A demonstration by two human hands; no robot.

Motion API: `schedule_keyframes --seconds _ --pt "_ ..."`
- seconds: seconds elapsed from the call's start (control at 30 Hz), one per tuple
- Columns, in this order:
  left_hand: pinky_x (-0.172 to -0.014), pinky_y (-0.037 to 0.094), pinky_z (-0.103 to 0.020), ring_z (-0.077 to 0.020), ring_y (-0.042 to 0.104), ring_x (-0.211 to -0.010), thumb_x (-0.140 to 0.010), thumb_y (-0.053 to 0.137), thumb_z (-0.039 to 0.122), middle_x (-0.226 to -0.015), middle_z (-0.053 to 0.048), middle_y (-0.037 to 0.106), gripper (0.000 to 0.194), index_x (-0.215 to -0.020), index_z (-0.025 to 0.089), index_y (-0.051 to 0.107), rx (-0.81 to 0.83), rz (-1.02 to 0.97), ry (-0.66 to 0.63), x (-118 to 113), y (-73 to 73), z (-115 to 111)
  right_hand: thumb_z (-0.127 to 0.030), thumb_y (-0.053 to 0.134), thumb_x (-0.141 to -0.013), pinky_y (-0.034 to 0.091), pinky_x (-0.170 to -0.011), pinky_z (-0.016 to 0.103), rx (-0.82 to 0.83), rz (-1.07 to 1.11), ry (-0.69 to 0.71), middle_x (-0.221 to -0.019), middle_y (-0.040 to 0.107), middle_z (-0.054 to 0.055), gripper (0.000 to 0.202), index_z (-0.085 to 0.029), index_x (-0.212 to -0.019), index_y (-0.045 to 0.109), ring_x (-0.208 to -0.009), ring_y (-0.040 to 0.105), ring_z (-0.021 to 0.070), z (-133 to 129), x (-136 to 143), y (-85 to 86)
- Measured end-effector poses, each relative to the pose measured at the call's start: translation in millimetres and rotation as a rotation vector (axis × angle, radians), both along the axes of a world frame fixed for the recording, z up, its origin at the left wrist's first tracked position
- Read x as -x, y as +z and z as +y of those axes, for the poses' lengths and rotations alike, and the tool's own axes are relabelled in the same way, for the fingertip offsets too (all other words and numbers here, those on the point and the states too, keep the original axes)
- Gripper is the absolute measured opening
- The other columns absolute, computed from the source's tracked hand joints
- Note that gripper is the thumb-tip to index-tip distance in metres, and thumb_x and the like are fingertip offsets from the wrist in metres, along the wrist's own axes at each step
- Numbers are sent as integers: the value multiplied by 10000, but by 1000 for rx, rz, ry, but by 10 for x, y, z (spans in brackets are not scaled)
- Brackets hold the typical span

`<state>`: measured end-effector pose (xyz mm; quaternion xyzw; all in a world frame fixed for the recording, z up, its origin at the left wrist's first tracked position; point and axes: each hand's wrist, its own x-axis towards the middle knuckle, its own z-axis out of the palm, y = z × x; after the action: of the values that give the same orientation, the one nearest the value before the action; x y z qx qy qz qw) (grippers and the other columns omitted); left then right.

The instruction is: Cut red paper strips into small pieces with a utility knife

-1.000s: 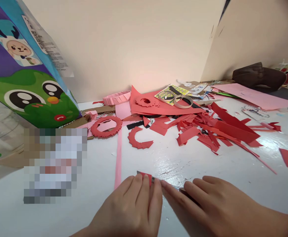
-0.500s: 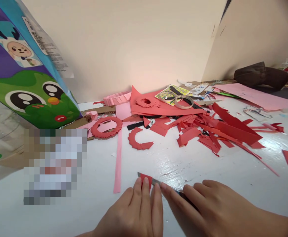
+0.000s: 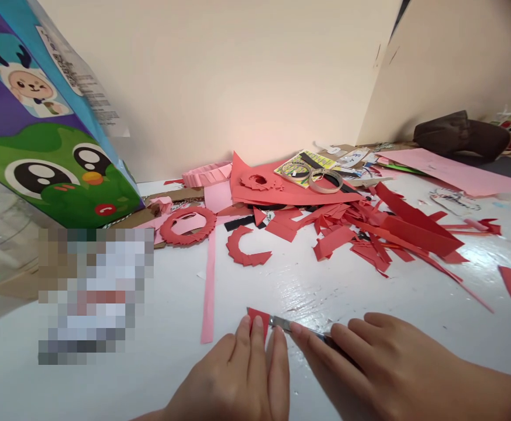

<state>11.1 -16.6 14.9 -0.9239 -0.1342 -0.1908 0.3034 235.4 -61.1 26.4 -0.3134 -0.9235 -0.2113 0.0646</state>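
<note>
My left hand (image 3: 238, 374) presses a small folded piece of red paper (image 3: 261, 316) onto the white table, its fingers close together on top. A craft knife (image 3: 282, 323) is in my right hand (image 3: 382, 362), the index finger stretched along it and the other fingers curled round the handle. Its metal blade points left and meets the paper's right edge; whether the tip lies inside the fold is hard to see. Just beyond my hands lies a curved chain of folded red paper (image 3: 238, 248), beside a closed ring of the same folds (image 3: 168, 233).
A pink paper strip (image 3: 208, 292) lies left of my hands. Red paper scraps (image 3: 334, 222) pile up behind, near tape rolls (image 3: 325, 181). On the left stand a printed bag (image 3: 54, 158) and a blurred-out item (image 3: 102, 292). Pink paper (image 3: 448, 169) lies far right.
The knife has slid right with my right hand; its tip no longer sticks out past the paper's left side. My left hand stays on the paper.
</note>
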Motion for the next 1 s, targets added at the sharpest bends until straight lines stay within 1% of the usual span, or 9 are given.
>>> schedule_keyframes --seconds 0.07,0.13,0.23,0.37,0.47,0.7,0.83,0.93,1.0 --pt "-539 601 -268 -269 791 -720 -892 443 -13 -847 -160 803 283 -951 65 708 -1 13 -28 7 -4 2 1 488 -733 418 -452 322 18 -13 25 -699 684 32 528 5 -1252 591 -516 578 166 44 -41 -15" --pt "-532 599 -277 -288 790 -719 -884 488 -5 -852 -178 800 240 -964 52 707 -10 18 -42 14 -13 3 -29 491 -806 394 -453 324 51 -23 49 -700 672 42 489 12 -1288 567 -519 574 165 95 -83 -43" --pt "-534 603 -287 -299 789 -719 -875 492 -11 -844 -185 799 233 -941 46 708 -4 9 -35 19 -28 11 -72 498 -880 383 -473 332 82 -46 71 -711 664 45 474 7 -1347 521 -519 573 162 162 -139 -78" --pt "-517 604 -289 -305 788 -712 -872 472 -14 -832 -182 797 252 -935 60 705 -20 -2 -73 16 -37 25 -85 510 -902 382 -493 341 121 -81 89 -778 682 54 495 -9 -1390 475 -562 594 169 231 -190 -98" --pt "-507 605 -286 -308 788 -708 -867 475 -8 -827 -186 796 250 -938 61 704 -24 5 -77 15 -38 24 -101 517 -920 382 -500 343 149 -88 95 -823 689 55 500 -29 -1410 447 -587 607 173 279 -230 -113" --pt "-480 598 -271 -303 787 -681 -855 527 22 -806 -177 797 202 -923 89 705 -21 10 -91 -2 -5 12 -119 478 -972 333 -485 336 151 -44 107 -751 651 13 419 -71 -1388 471 -546 573 154 389 -302 -104" --pt "-472 597 -277 -307 786 -672 -857 525 26 -801 -188 793 201 -931 81 704 -18 15 -96 7 7 11 -135 459 -982 315 -474 338 145 -24 110 -738 641 4 395 -86 -1373 479 -529 556 155 435 -310 -124" --pt "-469 597 -280 -306 786 -669 -851 530 28 -798 -186 794 204 -941 85 704 -27 16 -109 15 3 18 -126 501 -957 305 -476 335 95 19 63 -689 610 -19 414 -79 -1368 479 -503 524 143 478 -316 -171" --pt "-466 596 -280 -303 786 -660 -847 526 28 -794 -182 795 211 -948 82 703 -38 20 -109 14 -2 25 -140 515 -953 291 -472 335 54 49 83 -654 586 -40 410 -103 -1361 490 -477 492 139 505 -314 -199"
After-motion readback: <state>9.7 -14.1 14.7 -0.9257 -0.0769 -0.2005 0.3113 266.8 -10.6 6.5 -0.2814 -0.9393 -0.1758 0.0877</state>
